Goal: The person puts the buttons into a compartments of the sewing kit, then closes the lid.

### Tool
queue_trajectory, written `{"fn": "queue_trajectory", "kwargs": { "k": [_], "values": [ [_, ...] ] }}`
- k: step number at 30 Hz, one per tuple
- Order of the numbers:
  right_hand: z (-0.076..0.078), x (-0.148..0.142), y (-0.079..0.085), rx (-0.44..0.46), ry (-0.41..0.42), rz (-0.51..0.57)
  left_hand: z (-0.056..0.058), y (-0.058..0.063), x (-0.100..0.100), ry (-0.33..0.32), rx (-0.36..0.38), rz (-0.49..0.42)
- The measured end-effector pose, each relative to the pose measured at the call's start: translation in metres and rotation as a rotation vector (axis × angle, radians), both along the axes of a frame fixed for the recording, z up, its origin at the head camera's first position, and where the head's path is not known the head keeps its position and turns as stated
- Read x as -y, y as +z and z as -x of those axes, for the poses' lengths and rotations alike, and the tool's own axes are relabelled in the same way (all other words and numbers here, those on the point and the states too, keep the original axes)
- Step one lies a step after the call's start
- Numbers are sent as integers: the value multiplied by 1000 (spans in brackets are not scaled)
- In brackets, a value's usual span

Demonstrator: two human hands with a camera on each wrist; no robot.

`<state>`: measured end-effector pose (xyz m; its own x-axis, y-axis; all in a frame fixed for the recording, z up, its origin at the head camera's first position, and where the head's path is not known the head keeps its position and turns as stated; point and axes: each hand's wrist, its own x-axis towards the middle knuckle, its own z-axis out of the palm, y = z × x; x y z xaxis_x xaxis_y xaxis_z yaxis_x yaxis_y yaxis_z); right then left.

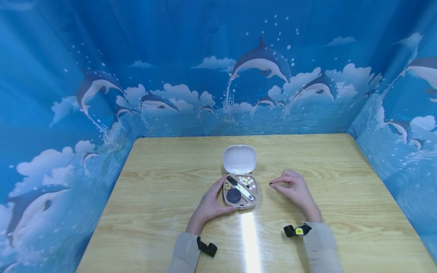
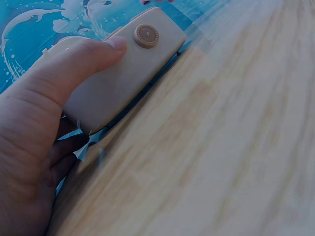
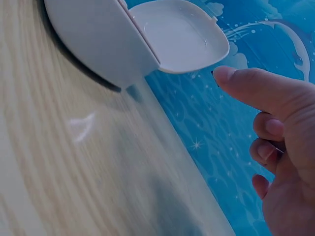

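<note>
An open sewing box stands on the table with its white lid tipped back. Inside lie several white and yellow buttons, a slim white tool with a black end, a round dark disc and a gold ring-shaped piece. My left hand grips the box, its fingers along the left side and its thumb on the front wall beside the round clasp. To the right of the box, my right hand pinches a small black piece between thumb and index finger; its kind cannot be told.
The wooden table extends around the box on all sides. A blue curtain with dolphins hangs behind the table and along both sides. Black straps circle both wrists.
</note>
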<state>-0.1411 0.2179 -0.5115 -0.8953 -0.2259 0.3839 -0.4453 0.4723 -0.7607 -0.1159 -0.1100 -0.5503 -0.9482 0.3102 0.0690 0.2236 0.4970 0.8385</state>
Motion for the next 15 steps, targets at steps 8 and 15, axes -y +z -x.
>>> {"fn": "queue_trajectory", "kwargs": {
  "k": [8,15],
  "values": [
    [6,22,2,-87,55,26,0,0,0,7,7,5],
    [7,37,5,-17,65,20,0,-1,0,6,7,4]
  ]
}}
